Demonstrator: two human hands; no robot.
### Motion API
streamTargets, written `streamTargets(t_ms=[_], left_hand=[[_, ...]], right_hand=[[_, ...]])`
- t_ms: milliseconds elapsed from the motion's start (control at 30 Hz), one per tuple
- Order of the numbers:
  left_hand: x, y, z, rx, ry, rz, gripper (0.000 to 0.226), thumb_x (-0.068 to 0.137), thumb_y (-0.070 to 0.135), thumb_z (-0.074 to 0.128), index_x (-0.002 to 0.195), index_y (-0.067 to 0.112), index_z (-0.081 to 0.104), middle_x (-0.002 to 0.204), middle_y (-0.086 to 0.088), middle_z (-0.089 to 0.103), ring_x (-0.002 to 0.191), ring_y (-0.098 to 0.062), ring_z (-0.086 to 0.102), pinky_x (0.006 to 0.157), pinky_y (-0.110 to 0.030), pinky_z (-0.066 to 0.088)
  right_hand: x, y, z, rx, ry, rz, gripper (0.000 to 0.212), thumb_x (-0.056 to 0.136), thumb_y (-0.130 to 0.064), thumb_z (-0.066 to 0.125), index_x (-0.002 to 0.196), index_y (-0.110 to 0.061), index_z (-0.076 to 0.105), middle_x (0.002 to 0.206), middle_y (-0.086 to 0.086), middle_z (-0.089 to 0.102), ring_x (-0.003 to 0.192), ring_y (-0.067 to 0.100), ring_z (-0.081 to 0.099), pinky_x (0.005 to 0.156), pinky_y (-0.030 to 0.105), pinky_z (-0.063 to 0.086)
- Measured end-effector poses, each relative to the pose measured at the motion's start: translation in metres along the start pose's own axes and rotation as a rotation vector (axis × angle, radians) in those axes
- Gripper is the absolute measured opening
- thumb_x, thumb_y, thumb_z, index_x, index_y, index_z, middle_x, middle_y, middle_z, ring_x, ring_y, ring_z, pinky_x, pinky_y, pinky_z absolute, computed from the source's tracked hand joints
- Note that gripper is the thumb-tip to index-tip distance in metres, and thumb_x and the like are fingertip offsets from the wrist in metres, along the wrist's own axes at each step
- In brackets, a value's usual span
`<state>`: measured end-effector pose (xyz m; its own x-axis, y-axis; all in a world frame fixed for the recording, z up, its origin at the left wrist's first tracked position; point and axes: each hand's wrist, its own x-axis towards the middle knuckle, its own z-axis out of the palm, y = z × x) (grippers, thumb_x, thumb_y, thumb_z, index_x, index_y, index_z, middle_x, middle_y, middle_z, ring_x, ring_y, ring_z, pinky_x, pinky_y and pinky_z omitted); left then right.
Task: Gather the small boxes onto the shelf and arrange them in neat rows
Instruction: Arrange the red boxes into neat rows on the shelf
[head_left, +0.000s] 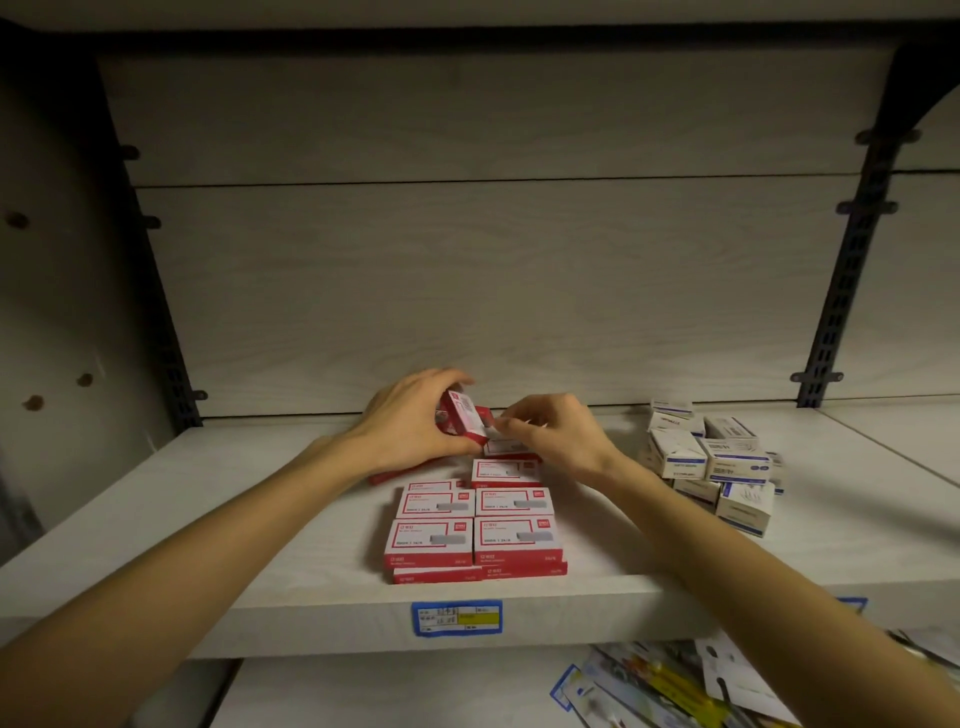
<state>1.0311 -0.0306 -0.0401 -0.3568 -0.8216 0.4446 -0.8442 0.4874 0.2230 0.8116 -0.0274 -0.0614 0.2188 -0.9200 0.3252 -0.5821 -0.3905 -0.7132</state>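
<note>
Several small red-and-white boxes (472, 525) lie flat in two neat columns on the pale wooden shelf (218, 525), stacked two high at the front. My left hand (410, 421) grips one red-and-white box (464, 417), tilted on edge above the back of the rows. My right hand (553, 434) reaches in from the right, fingertips pinching the edge of that held box. Another red box (384, 475) peeks out under my left wrist.
A loose heap of white-and-blue boxes (717, 462) sits on the shelf to the right. A blue-and-yellow price label (457, 617) is stuck on the shelf's front edge. Packaged items (665, 686) lie on the lower shelf. Dark metal uprights (852, 260) flank the back panel.
</note>
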Motion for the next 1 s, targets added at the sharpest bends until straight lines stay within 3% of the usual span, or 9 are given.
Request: streamTargets(t_ms=[167, 367, 600, 733, 833, 1000], left_hand=[[0.014, 0.009, 0.003, 0.022, 0.015, -0.067, 0.065, 0.066, 0.072, 0.075, 0.117, 0.035, 0.06, 0.107, 0.016, 0.066, 0.096, -0.01, 0.063, 0.082, -0.034, 0.054], [0.027, 0.022, 0.008, 0.027, -0.119, -0.078, 0.048, 0.07, 0.066, 0.076, 0.099, 0.03, 0.063, 0.096, 0.012, 0.064, 0.086, -0.009, 0.06, 0.067, -0.03, 0.049], [0.043, 0.03, 0.017, 0.02, -0.339, -0.065, 0.047, 0.087, 0.07, 0.057, 0.088, 0.028, 0.077, 0.09, 0.012, 0.072, 0.084, -0.009, 0.065, 0.074, -0.035, 0.054], [0.041, 0.029, 0.014, -0.009, -0.332, -0.022, 0.029, 0.095, 0.052, 0.057, 0.102, 0.031, 0.076, 0.102, 0.013, 0.072, 0.095, -0.009, 0.065, 0.086, -0.035, 0.053], [0.035, 0.02, 0.009, -0.033, -0.318, -0.026, 0.019, 0.096, 0.035, 0.06, 0.108, 0.03, 0.074, 0.108, 0.013, 0.072, 0.1, -0.009, 0.065, 0.089, -0.033, 0.053], [0.02, 0.005, -0.001, 0.033, -0.165, -0.053, 0.021, 0.095, 0.036, 0.063, 0.115, 0.035, 0.069, 0.119, 0.011, 0.067, 0.104, -0.009, 0.062, 0.089, -0.038, 0.055]], right_hand=[[0.005, 0.013, -0.007, 0.049, 0.139, 0.061, 0.023, 0.094, -0.029, 0.062, 0.103, -0.013, 0.076, 0.097, -0.001, 0.075, 0.092, 0.014, 0.068, 0.078, 0.028, 0.054], [0.013, 0.033, -0.017, 0.05, 0.19, 0.199, 0.026, 0.095, -0.033, 0.06, 0.094, -0.013, 0.077, 0.091, 0.001, 0.076, 0.092, 0.019, 0.068, 0.088, 0.04, 0.056], [0.012, 0.038, -0.021, 0.136, 0.151, 0.269, 0.032, 0.097, -0.034, 0.056, 0.092, -0.011, 0.076, 0.088, 0.002, 0.076, 0.093, 0.023, 0.069, 0.091, 0.042, 0.055], [0.011, 0.035, -0.021, 0.123, 0.129, 0.271, 0.035, 0.099, -0.036, 0.053, 0.098, -0.01, 0.076, 0.092, 0.003, 0.076, 0.096, 0.023, 0.068, 0.092, 0.039, 0.054], [0.008, 0.027, -0.021, 0.081, 0.078, 0.226, 0.033, 0.097, -0.036, 0.058, 0.106, -0.009, 0.074, 0.1, 0.003, 0.073, 0.097, 0.02, 0.065, 0.084, 0.032, 0.052], [0.004, 0.015, -0.013, -0.017, -0.166, 0.088, 0.045, 0.087, -0.03, 0.075, 0.127, -0.013, 0.065, 0.12, 0.0, 0.067, 0.107, 0.011, 0.06, 0.078, 0.013, 0.044]])
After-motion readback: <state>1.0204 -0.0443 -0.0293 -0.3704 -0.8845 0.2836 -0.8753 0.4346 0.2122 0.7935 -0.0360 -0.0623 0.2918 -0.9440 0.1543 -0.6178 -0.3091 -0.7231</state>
